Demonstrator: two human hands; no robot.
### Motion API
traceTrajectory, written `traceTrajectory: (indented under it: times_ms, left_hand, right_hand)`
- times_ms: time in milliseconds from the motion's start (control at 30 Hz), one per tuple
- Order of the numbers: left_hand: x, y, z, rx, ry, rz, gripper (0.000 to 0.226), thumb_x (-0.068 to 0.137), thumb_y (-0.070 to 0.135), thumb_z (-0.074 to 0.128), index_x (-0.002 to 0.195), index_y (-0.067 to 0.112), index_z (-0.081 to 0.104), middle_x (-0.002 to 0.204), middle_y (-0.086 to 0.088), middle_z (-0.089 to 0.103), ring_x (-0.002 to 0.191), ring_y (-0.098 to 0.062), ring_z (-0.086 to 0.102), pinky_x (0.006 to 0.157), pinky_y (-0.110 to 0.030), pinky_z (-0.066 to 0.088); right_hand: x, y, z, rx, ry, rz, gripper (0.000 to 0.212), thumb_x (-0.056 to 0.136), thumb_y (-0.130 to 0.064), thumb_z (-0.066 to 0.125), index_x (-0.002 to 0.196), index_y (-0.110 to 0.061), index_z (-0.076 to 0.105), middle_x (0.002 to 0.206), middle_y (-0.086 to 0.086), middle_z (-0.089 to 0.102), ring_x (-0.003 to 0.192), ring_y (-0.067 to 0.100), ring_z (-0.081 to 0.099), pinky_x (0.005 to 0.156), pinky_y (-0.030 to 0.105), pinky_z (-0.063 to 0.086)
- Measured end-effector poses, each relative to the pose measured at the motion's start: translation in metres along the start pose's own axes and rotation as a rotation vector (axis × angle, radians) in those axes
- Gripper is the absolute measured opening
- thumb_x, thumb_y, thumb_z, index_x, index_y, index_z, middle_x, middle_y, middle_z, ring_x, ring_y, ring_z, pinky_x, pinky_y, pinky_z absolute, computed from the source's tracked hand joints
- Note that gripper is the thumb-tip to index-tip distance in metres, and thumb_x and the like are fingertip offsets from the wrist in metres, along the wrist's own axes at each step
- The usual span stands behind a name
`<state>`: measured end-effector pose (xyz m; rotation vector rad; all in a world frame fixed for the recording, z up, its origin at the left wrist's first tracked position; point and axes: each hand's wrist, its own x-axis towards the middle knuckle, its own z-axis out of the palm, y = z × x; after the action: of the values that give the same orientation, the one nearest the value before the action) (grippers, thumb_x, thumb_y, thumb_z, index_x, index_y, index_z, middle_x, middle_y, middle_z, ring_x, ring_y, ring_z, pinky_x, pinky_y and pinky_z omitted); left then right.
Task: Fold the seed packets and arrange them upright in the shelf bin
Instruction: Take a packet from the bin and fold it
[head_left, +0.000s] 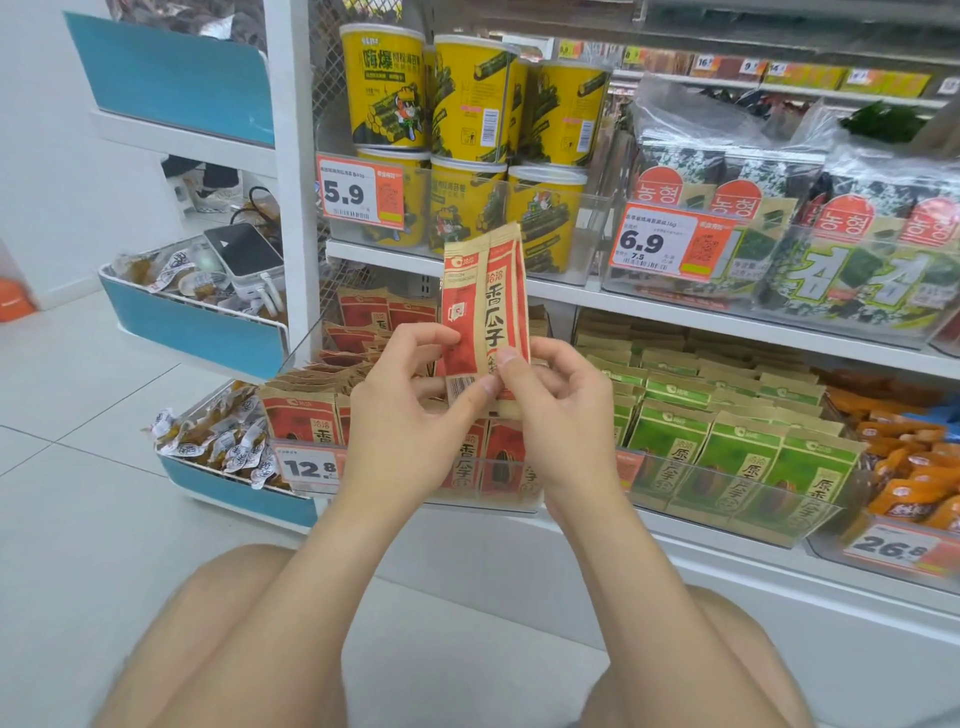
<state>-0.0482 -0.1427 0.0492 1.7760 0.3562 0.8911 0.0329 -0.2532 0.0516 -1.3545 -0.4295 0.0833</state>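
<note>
red seed packet upright, folded | left hand, right hand pinch lower end | above shelf bin

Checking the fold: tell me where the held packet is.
Head view, centre: the packet stands upright, pinched at its lower end by the left hand and right hand, in front of the bin of red packets.

Both hands are held up side by side, close together, their fingertips all but touching. The left hand pinches the lower left part of the packet, thumb on the front and fingers curled. The right hand grips the lower right edge, thumb pressed on the front, the other fingers folded behind. The left forearm and right forearm rise bare from below, leaning in toward each other. Bare knees sit spread wide beneath them.
</note>
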Motion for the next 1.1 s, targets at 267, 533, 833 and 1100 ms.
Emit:
traceTrajectory:
  times_ms: [267,533,833,1100]
  left_hand:
    - [-0.001,0.001,-0.005,0.056,-0.012,-0.021,0.043,0.083,0.033,0.092,0.114,0.030,0.062,0.110,0.021,0.076,0.085,-0.002,0.078,0.079,-0.035,0.067]
    - [-0.003,-0.003,-0.001,0.201,-0.021,0.082,0.026,0.095,0.031,0.078,0.108,0.027,0.056,0.105,0.018,0.077,0.078,-0.001,0.076,0.075,-0.038,0.064]
    - [0.009,0.003,-0.011,-0.059,-0.159,-0.129,0.021,0.094,0.010,0.082,0.110,0.018,0.072,0.101,0.012,0.083,0.086,-0.015,0.082,0.085,-0.041,0.067]
    - [0.008,0.001,-0.017,-0.086,-0.174,-0.176,0.021,0.092,0.012,0.085,0.110,0.021,0.077,0.107,0.007,0.083,0.089,-0.026,0.082,0.088,-0.054,0.066]
  right_hand:
    - [-0.005,0.003,0.002,-0.124,0.006,-0.027,0.022,0.095,-0.029,0.083,0.102,-0.013,0.072,0.084,0.003,0.082,0.079,0.026,0.081,0.075,0.057,0.066]
    - [-0.008,0.010,0.006,-0.312,0.046,-0.236,0.022,0.094,-0.040,0.082,0.096,-0.024,0.066,0.085,-0.008,0.080,0.074,0.014,0.078,0.067,0.049,0.063]
    - [-0.002,0.004,0.000,-0.274,0.081,-0.170,0.020,0.100,-0.040,0.074,0.097,-0.020,0.072,0.079,-0.006,0.080,0.064,0.004,0.070,0.059,0.025,0.050]
    - [-0.001,0.000,-0.002,-0.201,0.048,-0.074,0.028,0.101,-0.042,0.071,0.102,-0.015,0.074,0.076,0.000,0.080,0.064,0.009,0.073,0.058,0.028,0.052]
